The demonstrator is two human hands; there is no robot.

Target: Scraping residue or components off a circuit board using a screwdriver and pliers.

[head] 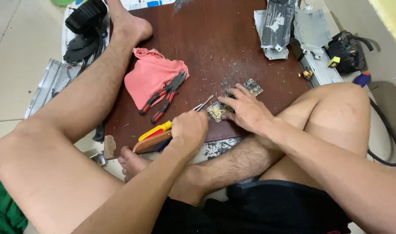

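Hand positions first: the right hand (pixel 245 110) lies spread, palm down, on a small circuit board (pixel 217 110), its fingers pinning the board flat near the middle of the worktop (pixel 215 39). At about eight o'clock from it, the left hand (pixel 189 130) is closed around a thin metal tool (pixel 203 104) whose tip points toward one o'clock and meets the board's edge.

By size, the dark red-brown worktop comes first, dusted with grey crumbs and chips. At eleven o'clock from the hands a pink cloth (pixel 150 76) lies crumpled, and red-handled pliers (pixel 164 96) rest partly on it, jaws toward one o'clock. A yellow-and-red handled tool (pixel 156 130) lies on a wooden piece at nine o'clock of the left hand, at the worktop's near edge. A second small board (pixel 253 86) sits just beyond the right fingers at twelve o'clock. Grey metal casings (pixel 276 26) lie at the far edge, around one o'clock.
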